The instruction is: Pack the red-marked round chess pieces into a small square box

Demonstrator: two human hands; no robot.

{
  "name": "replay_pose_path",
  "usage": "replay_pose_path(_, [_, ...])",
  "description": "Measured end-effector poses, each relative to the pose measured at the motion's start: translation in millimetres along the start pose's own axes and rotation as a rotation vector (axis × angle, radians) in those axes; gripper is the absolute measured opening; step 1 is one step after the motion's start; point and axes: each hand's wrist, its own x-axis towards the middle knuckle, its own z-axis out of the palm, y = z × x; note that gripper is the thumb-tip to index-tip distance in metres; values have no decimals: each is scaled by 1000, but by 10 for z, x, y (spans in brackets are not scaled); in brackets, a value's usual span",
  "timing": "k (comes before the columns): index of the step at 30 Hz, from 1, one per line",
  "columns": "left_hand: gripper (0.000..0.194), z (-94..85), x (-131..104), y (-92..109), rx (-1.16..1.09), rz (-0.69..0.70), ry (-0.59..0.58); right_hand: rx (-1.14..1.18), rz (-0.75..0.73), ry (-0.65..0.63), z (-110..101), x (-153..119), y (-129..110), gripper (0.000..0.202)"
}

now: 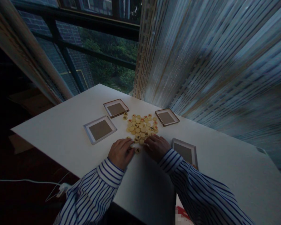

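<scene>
A loose heap of round, pale xiangqi pieces (140,126), some with red or black characters facing up, lies on the white table (67,125). My left hand (121,151) rests at the near left edge of the heap, fingers stretched forward and thumb apart. Close to its thumb lies a single piece (137,151) with a dark character. On the right side, my right hand (157,146) reaches over the near pieces, its fingers bent down and touching them. Neither hand visibly lifts a piece. Some pieces are hidden under the fingers.
Several shallow trays surround the heap: a silver-edged tray (85,131) at left, brown-edged trays (125,110) (176,120) farther back, and a tray (195,151) beside my right forearm. String curtains (201,62) hang past the table's far edge. A white cable (25,180) runs at lower left.
</scene>
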Motion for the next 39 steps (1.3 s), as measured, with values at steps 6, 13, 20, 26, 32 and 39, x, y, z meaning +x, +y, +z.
replay_pose_path(6, [20, -29, 472, 83, 130, -126, -263, 4, 27, 4, -13, -38, -12, 21])
replay_pose_path(13, [21, 30, 599, 103, 213, -181, -436, 21, 45, -14, -12, -98, 37, 22])
replay_pose_path(20, [25, 68, 563, 24, 173, -178, -404, 36, 42, 5, 18, -111, 62, 22])
replay_pose_path(26, [26, -51, 549, -144, 180, -209, -339, 35, 47, -7, 27, -107, 51, 23])
replay_pose_path(32, [24, -102, 574, -197, 221, -200, -385, 28, 24, -30, 19, -104, 26, 21])
replay_pose_path(39, [26, -68, 589, -144, 225, -218, -452, 11, 21, -28, 39, -104, 1, 23])
